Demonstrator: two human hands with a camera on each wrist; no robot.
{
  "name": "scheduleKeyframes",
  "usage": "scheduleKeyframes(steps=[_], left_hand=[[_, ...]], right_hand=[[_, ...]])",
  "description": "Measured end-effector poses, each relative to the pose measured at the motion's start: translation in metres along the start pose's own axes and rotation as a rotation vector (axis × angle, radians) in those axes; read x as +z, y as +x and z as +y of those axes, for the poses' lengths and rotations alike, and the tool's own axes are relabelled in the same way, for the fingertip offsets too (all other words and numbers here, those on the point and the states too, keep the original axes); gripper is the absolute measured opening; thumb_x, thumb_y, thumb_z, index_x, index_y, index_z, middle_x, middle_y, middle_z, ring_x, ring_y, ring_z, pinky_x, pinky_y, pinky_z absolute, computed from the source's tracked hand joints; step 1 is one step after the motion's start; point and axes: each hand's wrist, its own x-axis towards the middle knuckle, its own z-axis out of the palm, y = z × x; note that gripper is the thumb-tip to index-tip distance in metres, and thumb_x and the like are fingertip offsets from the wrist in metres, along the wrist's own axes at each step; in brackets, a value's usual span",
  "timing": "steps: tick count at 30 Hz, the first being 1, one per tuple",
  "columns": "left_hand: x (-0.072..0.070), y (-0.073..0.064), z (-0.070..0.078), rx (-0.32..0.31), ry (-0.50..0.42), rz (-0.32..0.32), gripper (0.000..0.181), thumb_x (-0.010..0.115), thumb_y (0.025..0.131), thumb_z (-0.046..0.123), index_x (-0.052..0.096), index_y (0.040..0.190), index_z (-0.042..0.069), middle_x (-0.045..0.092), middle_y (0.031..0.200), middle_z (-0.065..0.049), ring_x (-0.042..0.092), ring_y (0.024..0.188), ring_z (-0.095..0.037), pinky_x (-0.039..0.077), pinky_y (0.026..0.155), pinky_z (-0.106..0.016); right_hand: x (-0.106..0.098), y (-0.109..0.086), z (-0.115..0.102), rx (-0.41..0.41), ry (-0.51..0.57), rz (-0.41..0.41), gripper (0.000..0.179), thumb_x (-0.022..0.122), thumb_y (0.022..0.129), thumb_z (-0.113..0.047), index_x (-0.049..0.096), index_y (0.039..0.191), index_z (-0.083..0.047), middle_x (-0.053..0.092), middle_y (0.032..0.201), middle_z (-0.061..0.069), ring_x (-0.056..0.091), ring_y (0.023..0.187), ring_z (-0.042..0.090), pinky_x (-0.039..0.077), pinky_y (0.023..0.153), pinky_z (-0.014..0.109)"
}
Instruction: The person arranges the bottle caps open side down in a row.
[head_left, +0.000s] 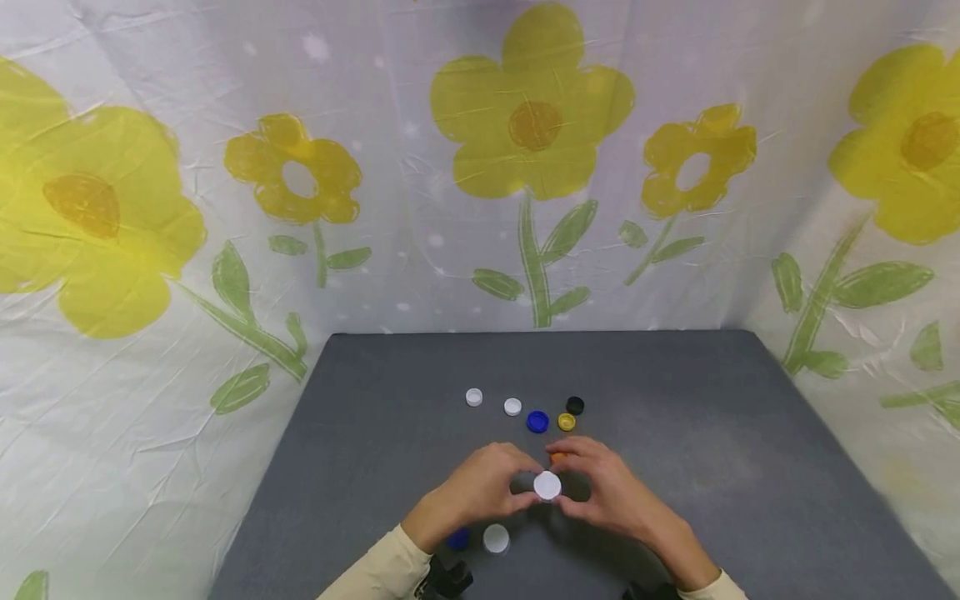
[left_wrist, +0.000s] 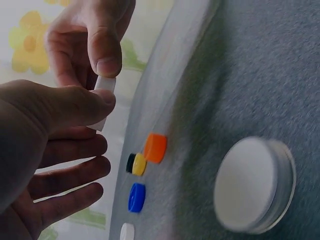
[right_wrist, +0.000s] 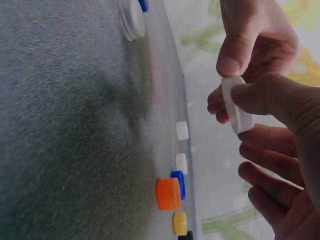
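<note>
A round white bottle cap (head_left: 547,486) is held up above the grey table between two hands. My left hand (head_left: 483,485) pinches one side of it between thumb and fingers, and my right hand (head_left: 611,493) pinches the other. In the right wrist view the cap (right_wrist: 237,107) appears nearly edge-on, with both thumbs on its near side. The left hand's other fingers (left_wrist: 75,170) are spread apart, holding nothing. Behind the right fingers an orange cap (head_left: 557,457) is partly hidden; it stands on the table in the left wrist view.
Beyond the hands lie two white caps (head_left: 474,397), a blue cap (head_left: 537,422), a yellow cap (head_left: 566,422) and a black cap (head_left: 575,406). Nearer, by the left forearm, are a larger white lid (head_left: 496,538) and another blue cap (head_left: 457,540). A flower-printed curtain (head_left: 420,250) surrounds the table (head_left: 360,433).
</note>
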Motion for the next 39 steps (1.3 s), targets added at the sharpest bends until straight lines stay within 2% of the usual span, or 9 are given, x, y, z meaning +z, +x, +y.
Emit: scheduleKeyframes(steps=[8,16,20,25,30,35,39], left_hand=[[0.017,0.000,0.006,0.035,0.045,-0.049,0.027,0.083,0.082,0.037,0.078,0.105,0.025,0.074,0.099,0.015,0.065,0.091,0.000,0.052,0.080,-0.021],[0.027,-0.002,0.012,0.064,0.095,-0.158,0.023,0.084,0.080,0.041,0.078,0.099,0.029,0.073,0.089,0.016,0.062,0.082,0.002,0.050,0.075,-0.020],[0.032,-0.005,0.015,0.113,0.169,-0.190,0.020,0.085,0.077,0.043,0.076,0.090,0.031,0.068,0.078,0.019,0.059,0.074,0.001,0.047,0.071,-0.020],[0.036,-0.008,0.021,0.201,0.317,-0.182,0.021,0.085,0.075,0.045,0.072,0.082,0.032,0.064,0.071,0.020,0.059,0.071,-0.001,0.046,0.075,-0.024],[0.034,-0.013,0.025,0.231,0.411,-0.165,0.021,0.084,0.075,0.047,0.071,0.080,0.031,0.067,0.072,0.018,0.061,0.073,-0.005,0.048,0.081,-0.027],[0.036,-0.018,0.027,0.236,0.447,-0.146,0.021,0.084,0.075,0.045,0.070,0.079,0.030,0.066,0.072,0.015,0.061,0.072,-0.008,0.050,0.080,-0.029],[0.039,-0.020,0.027,0.225,0.425,-0.118,0.023,0.086,0.072,0.044,0.067,0.073,0.030,0.064,0.069,0.015,0.061,0.070,-0.008,0.050,0.078,-0.029]], right_hand=[[-0.001,-0.014,-0.001,0.021,-0.034,-0.088,0.026,0.089,0.073,-0.029,0.075,0.093,-0.023,0.064,0.130,-0.005,0.060,0.123,0.021,0.053,0.092,0.046],[0.012,-0.026,-0.001,-0.018,-0.039,-0.139,0.026,0.090,0.070,-0.031,0.075,0.089,-0.021,0.066,0.128,0.002,0.060,0.122,0.024,0.053,0.094,0.045],[0.018,-0.032,-0.003,-0.019,-0.042,-0.161,0.026,0.090,0.071,-0.034,0.075,0.089,-0.022,0.065,0.127,0.001,0.060,0.121,0.021,0.052,0.096,0.043],[0.025,-0.036,-0.006,0.001,-0.022,-0.196,0.026,0.088,0.074,-0.036,0.075,0.091,-0.022,0.064,0.128,-0.001,0.060,0.120,0.017,0.052,0.095,0.041],[0.030,-0.038,-0.009,0.053,0.003,-0.231,0.025,0.086,0.076,-0.037,0.076,0.094,-0.023,0.063,0.130,-0.002,0.059,0.121,0.017,0.052,0.096,0.041],[0.035,-0.037,-0.013,0.103,0.007,-0.256,0.026,0.086,0.077,-0.036,0.076,0.097,-0.023,0.062,0.132,-0.003,0.058,0.123,0.018,0.051,0.098,0.042],[0.035,-0.038,-0.016,0.140,0.008,-0.274,0.026,0.086,0.076,-0.037,0.076,0.097,-0.025,0.061,0.132,-0.004,0.058,0.123,0.018,0.051,0.098,0.042]])
